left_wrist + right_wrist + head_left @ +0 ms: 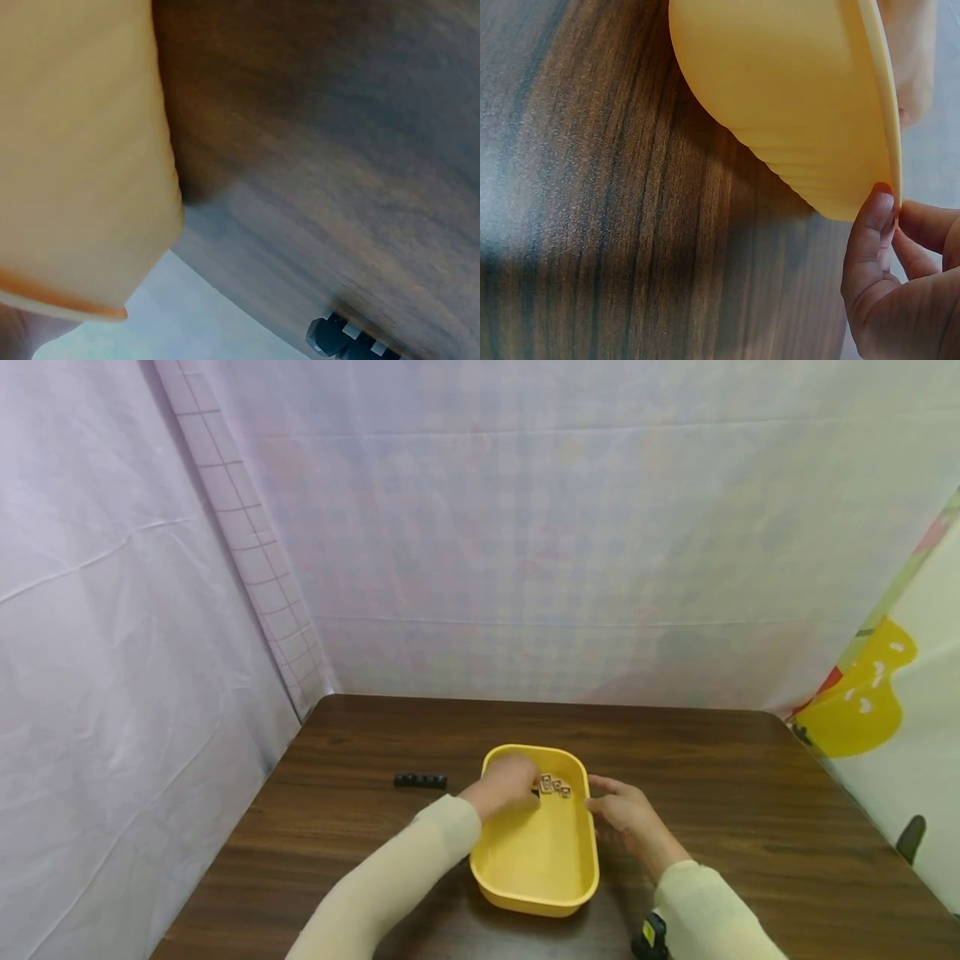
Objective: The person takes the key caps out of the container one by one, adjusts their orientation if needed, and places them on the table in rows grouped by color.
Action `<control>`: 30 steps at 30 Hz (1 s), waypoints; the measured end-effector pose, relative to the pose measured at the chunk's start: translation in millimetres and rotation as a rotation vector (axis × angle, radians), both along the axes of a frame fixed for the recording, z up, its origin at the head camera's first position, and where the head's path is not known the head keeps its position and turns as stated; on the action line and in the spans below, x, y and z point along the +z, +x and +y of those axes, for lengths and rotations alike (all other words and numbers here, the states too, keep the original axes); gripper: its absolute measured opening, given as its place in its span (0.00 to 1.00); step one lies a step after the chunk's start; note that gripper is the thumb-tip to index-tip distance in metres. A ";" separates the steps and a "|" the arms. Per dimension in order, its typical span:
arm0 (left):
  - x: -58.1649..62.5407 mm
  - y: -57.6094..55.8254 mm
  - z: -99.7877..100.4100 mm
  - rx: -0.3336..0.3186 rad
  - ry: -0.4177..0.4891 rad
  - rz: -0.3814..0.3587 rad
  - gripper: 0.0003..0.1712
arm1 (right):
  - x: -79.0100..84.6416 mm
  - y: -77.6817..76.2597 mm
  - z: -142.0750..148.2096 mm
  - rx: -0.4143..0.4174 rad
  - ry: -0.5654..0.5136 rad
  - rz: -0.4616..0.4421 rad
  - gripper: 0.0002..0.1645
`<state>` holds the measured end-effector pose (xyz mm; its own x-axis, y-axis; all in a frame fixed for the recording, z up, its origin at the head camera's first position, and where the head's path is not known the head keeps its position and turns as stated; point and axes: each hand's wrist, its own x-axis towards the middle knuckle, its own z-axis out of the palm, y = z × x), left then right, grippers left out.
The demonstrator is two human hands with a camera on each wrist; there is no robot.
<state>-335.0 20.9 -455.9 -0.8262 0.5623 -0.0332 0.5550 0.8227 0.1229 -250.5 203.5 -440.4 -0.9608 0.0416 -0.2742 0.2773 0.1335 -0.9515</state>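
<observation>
**Left hand [512, 779] inside the tray [536, 860], right hand [626, 814] on its rim**

The yellow tray sits near the middle of the table [360, 852], its long sides running from the near end to the far end. The left hand reaches over the tray's left rim and down into the far part, knuckles up. A small dark piece [536, 792] shows beside its fingers; whether they pinch it or merely lie against it, I cannot tell, since the hand hides its own fingertips. The left wrist view does not settle this: the tray's outer wall covers much of that view, and only a bit of the hand shows at the lower corner.

The right hand is clamped on the tray's right rim, its thumb and fingers on opposite sides of the edge, as the right wrist view shows closely.

Just to the right of the left hand, a few small pale tiles [546, 783] with dark markings lie close together on the tray's floor. Outside the tray, on the left, a short black row [420, 781] of joined segments lies on the table, well apart from the right hand.

Pale sleeves [390, 877] cover both forearms. A black device [651, 935] with a yellow patch shows by the right cuff. Behind the table hangs a pale curtain [525, 527].
</observation>
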 end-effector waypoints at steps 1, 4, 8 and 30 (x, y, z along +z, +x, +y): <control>-1.6 0.5 0.5 0.000 0.006 -0.005 0.06 | -0.5 0.1 0.0 0.003 0.002 0.001 0.34; -3.1 3.1 0.7 -0.003 0.027 -0.012 0.11 | -1.0 0.5 -0.1 0.003 0.010 0.001 0.34; 0.5 4.8 -1.9 -0.020 0.098 -0.020 0.06 | -1.3 0.5 -0.3 0.001 0.012 -0.003 0.34; 34.5 3.3 -64.3 0.110 0.724 -0.215 0.17 | -0.5 -0.3 -0.6 0.003 0.016 -0.005 0.33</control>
<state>-331.7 -43.3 -421.4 -0.8959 0.4197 0.1458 0.3773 0.5453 0.7485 -250.8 202.9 -440.9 -0.9596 0.0428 -0.2780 0.2813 0.1499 -0.9478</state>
